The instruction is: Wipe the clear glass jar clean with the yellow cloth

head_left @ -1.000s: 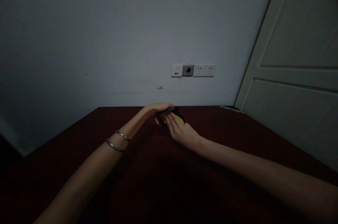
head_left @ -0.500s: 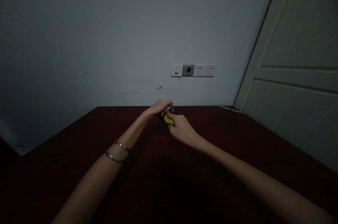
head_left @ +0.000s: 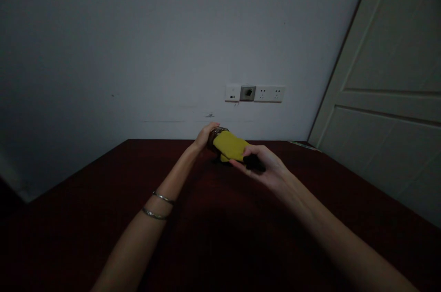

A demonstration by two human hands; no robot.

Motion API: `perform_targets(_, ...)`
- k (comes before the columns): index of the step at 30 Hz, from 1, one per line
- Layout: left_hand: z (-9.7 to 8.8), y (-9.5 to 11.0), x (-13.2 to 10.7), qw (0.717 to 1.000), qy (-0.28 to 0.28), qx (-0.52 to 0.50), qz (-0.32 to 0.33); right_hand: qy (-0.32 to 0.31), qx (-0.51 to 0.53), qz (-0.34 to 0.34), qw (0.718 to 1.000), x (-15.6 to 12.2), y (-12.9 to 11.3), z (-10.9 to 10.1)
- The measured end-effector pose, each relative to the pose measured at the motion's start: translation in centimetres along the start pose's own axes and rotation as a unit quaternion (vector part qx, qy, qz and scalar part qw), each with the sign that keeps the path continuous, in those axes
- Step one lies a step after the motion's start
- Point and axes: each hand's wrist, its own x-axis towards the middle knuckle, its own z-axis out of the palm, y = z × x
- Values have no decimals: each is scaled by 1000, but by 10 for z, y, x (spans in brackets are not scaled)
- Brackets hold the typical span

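Observation:
My left hand [head_left: 206, 135] is closed around a small dark brown thing with a shiny rim [head_left: 214, 136], perhaps a jar or cup lying tilted; most of it is hidden. A soft yellow piece of cloth [head_left: 230, 146] stretches from that rim toward the right. Its black end [head_left: 254, 162] sits in my right hand [head_left: 267, 163], with the thumb on top and the fingers underneath. The cloth's exact kind is unclear. Both hands are just above the far part of the dark red tabletop [head_left: 206, 209].
Beyond the table stands a pale wall with a row of sockets [head_left: 269, 94] and a grey switch plate [head_left: 247, 93]. A white panelled door [head_left: 386, 99] borders the right side. A thin flat strip [head_left: 305, 146] lies at the far right table edge.
My right hand has drawn back to the right, and much more of the yellow cloth shows, along with its black end. My left hand stays around the dark thing.

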Motion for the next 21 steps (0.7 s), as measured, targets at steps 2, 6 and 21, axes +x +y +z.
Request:
perform_targets(2, -4, 6, -3, 996, 37, -83, 19, -5, -30, -18, 999, -4, -15, 0)
perform_targets(6, -11, 12, -8, 993, 22, -111, -28, 142, -8, -11, 990, -7, -49, -6)
perform_targets(21, -7, 1, -4, 987, -26, -120, -106, 133, -420, -247, 863, 32, 4, -13)
